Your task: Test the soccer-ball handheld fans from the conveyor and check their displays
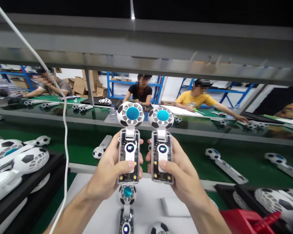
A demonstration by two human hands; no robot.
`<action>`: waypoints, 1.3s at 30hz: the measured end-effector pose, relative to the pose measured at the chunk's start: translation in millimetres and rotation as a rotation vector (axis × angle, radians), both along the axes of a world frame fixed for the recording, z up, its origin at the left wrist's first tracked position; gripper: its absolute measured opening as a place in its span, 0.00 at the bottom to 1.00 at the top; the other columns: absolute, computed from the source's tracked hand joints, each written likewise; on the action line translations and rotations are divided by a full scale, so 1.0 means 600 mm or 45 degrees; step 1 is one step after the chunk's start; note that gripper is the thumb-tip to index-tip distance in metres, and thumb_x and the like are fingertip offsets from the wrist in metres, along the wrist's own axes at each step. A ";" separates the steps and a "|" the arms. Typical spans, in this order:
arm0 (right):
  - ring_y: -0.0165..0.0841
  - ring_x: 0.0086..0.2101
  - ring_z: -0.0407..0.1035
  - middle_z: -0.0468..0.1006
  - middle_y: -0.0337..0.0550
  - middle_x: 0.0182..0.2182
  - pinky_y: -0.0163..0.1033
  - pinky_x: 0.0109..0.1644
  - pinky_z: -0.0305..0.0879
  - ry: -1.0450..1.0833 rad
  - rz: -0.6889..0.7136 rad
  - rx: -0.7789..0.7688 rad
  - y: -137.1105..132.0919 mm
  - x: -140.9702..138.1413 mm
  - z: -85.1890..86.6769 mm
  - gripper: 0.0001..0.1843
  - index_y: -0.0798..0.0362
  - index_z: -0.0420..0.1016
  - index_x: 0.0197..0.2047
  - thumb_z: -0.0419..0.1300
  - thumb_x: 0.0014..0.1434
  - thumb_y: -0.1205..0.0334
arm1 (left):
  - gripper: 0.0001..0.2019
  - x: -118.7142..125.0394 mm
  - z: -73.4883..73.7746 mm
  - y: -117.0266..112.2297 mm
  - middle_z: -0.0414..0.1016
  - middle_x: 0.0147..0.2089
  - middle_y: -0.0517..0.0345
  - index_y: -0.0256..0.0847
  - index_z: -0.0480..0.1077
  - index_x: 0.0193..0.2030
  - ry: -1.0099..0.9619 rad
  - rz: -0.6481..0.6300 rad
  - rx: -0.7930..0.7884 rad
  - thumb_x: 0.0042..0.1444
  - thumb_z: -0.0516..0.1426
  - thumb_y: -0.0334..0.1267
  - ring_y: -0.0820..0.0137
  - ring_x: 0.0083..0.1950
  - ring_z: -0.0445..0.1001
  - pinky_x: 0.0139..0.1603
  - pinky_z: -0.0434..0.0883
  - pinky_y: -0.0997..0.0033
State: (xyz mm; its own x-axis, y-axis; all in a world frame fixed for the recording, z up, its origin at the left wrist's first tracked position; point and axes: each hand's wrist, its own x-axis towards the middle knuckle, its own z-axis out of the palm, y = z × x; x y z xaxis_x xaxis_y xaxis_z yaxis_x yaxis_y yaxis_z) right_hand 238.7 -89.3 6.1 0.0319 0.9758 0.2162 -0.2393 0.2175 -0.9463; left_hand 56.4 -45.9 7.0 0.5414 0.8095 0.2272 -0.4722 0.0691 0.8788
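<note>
Upright in my left hand [109, 169] is a handheld fan [128, 156] with a football-patterned head and a clear-fronted handle. My fingers wrap behind it and the thumb presses its front. A matching handheld fan [162, 157] is gripped the same way by my right hand [180, 172]. Both heads have a blue disc in the middle, and both small round displays are lit, seeming to read 20. Below my hands, another fan [127, 195] lies on a white sheet [144, 211], its display lit too. A further football-patterned head [159, 228] is cut off by the bottom edge.
Black trays of fans stand at left [51, 165] and right [236, 191], near a red object [246, 221]. A white cable [64, 130] hangs down on the left. More fans lie on the green belt [185, 152]. Several people sit across the line.
</note>
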 end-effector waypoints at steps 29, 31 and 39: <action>0.33 0.23 0.69 0.76 0.41 0.27 0.36 0.25 0.66 0.154 -0.013 0.080 0.003 -0.005 0.002 0.12 0.50 0.67 0.47 0.53 0.68 0.51 | 0.10 0.011 0.008 0.000 0.75 0.29 0.57 0.40 0.65 0.44 0.024 0.145 -0.130 0.65 0.52 0.45 0.68 0.23 0.74 0.21 0.71 0.71; 0.32 0.24 0.69 0.77 0.43 0.32 0.36 0.25 0.66 0.189 -0.025 0.041 0.003 -0.006 0.002 0.10 0.50 0.68 0.46 0.53 0.67 0.54 | 0.10 0.012 0.004 0.007 0.77 0.35 0.56 0.42 0.64 0.44 0.072 0.388 -0.026 0.61 0.57 0.43 0.68 0.25 0.75 0.23 0.73 0.69; 0.32 0.24 0.73 0.79 0.43 0.40 0.36 0.23 0.69 0.227 -0.232 0.270 0.010 -0.012 -0.007 0.13 0.50 0.68 0.46 0.61 0.61 0.55 | 0.08 -0.032 0.018 -0.009 0.69 0.25 0.64 0.41 0.67 0.33 -0.026 0.933 0.214 0.50 0.62 0.37 0.71 0.25 0.72 0.32 0.78 0.65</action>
State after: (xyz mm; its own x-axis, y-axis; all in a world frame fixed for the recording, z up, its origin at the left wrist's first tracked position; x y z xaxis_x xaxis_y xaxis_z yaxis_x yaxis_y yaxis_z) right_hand 231.7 -83.5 2.0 0.2572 0.8845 0.3894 -0.3365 0.4596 -0.8219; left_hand 37.0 -51.1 18.0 -0.1286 0.9146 0.3834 -0.3619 -0.4032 0.8405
